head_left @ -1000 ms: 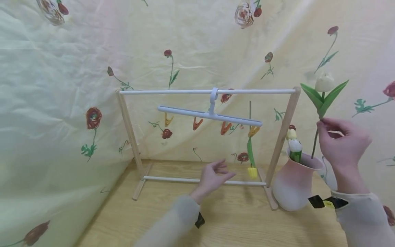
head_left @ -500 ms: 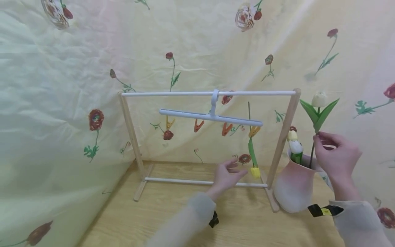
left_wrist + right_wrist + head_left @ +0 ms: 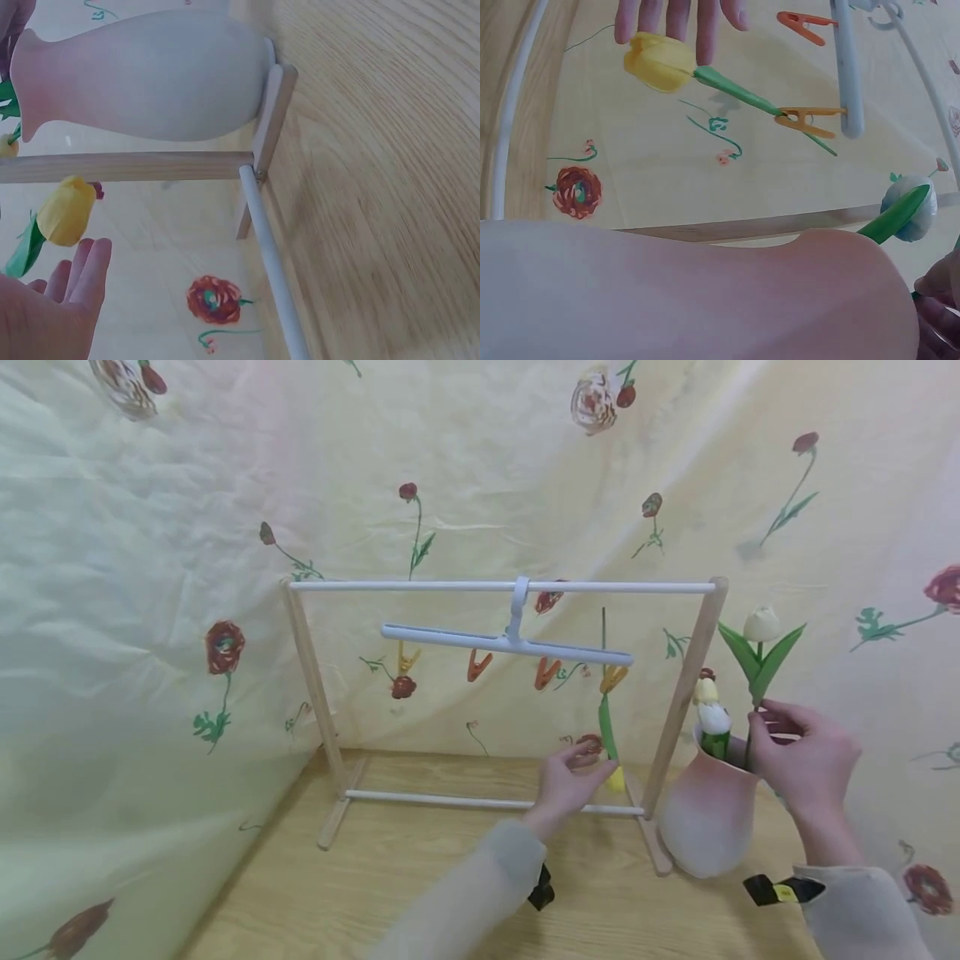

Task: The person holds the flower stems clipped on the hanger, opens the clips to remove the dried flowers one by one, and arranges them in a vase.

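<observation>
A yellow tulip hangs head down from an orange clip on the white hanger of a wooden rack. My left hand is open, its straight fingers right beside the yellow tulip; I cannot tell if they touch it. My right hand pinches the stem of a white tulip that stands in the pink vase. Another pale bud sits in the vase. In the left wrist view the yellow tulip hangs just above my fingers.
The rack stands on a wooden table, its white bottom rod close to the vase. Three more clips hang bare on the hanger. A floral cloth backs the scene on the left and behind.
My right hand has lowered the white tulip deeper into the vase. My left hand has moved right and up to the hanging yellow tulip.
</observation>
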`<action>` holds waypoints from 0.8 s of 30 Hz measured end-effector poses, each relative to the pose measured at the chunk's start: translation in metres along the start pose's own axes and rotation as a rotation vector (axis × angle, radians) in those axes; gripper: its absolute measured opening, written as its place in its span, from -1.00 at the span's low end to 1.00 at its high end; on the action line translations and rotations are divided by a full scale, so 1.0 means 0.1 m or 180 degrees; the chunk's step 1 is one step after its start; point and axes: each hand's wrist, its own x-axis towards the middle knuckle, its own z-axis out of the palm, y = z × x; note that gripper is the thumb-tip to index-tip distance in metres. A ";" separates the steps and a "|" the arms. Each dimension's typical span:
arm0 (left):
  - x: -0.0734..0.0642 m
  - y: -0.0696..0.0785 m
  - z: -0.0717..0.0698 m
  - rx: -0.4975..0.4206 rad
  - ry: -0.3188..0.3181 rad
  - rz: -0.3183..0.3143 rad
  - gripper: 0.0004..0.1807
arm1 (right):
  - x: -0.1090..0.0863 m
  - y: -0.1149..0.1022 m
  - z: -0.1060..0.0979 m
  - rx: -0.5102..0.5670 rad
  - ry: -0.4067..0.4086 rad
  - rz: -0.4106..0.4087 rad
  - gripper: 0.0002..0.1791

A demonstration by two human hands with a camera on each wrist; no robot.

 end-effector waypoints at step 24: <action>0.09 0.07 0.20 0.0116 -0.0054 -0.0013 -0.78 | -0.16 -0.04 0.12 -0.0004 0.0662 -0.0340 -0.50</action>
